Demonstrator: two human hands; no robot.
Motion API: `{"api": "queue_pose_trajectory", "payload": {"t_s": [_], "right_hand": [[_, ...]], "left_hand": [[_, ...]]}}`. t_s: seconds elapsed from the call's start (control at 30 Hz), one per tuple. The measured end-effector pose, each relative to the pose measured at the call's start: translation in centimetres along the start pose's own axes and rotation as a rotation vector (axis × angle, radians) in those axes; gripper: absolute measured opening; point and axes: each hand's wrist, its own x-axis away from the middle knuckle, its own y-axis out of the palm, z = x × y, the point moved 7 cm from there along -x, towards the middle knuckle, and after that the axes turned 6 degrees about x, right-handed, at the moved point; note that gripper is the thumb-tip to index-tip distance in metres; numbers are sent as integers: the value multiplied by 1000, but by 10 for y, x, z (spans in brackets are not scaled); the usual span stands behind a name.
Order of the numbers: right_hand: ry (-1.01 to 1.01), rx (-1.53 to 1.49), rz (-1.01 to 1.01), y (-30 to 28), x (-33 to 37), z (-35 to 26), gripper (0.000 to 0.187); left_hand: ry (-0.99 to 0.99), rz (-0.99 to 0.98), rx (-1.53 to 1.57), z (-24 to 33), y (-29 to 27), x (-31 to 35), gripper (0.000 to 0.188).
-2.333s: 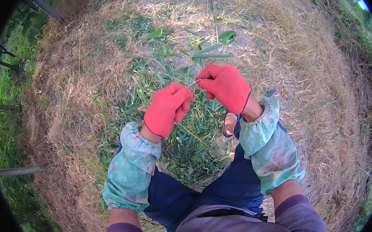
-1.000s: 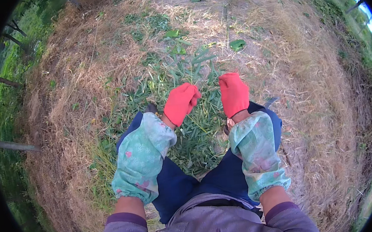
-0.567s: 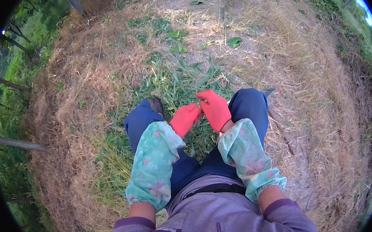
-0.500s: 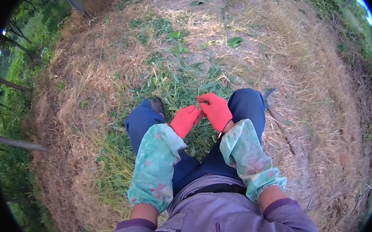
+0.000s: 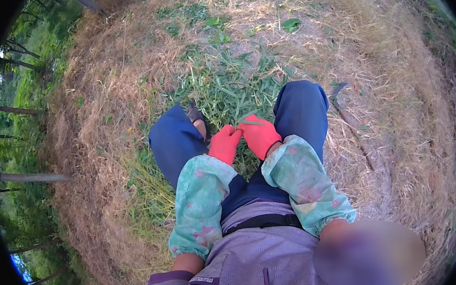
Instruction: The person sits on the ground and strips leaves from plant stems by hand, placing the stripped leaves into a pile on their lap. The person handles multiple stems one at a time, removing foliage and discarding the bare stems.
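Green blades [image 5: 252,122] are pinched between the fingertips of the two red-gloved hands at the middle of the frame, just above the lap. Both the left hand [image 5: 225,144] and the right hand [image 5: 260,135] are closed on the blades, with the fingertips touching each other. A heap of cut green leaves [image 5: 228,88] is spread on the ground above the hands, between the blue-trousered knees [image 5: 301,106]. Dry straw-coloured grass [image 5: 398,100] is seen all around the heap. Thin tree trunks [image 5: 14,111] and green growth are seen along the left edge.
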Motion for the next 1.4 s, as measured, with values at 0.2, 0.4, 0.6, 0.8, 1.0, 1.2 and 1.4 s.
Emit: {"api": "queue_pose_trajectory", "payload": {"t_s": [0.2, 0.4, 0.6, 0.8, 1.0, 1.2, 1.4], "right_hand": [[137, 239, -138, 7, 1, -2, 8], [404, 102, 109, 8, 0, 39, 13], [490, -84, 291, -19, -17, 74, 21], [429, -202, 206, -33, 0, 29, 19], [360, -449, 23, -27, -1, -3, 30], [724, -1157, 13, 2, 3, 17, 30], [669, -1240, 4, -4, 1, 15, 24]], "left_hand": [[-3, 141, 76, -10, 7, 16, 26], [194, 168, -120, -10, 6, 11, 26], [-136, 53, 435, -13, 2, 28, 24], [-129, 81, 504, 1, -4, 27, 19], [43, 230, 154, -12, -4, 14, 21], [208, 281, -279, 9, 5, 22, 26], [152, 323, -522, 6, 3, 21, 28]]}}
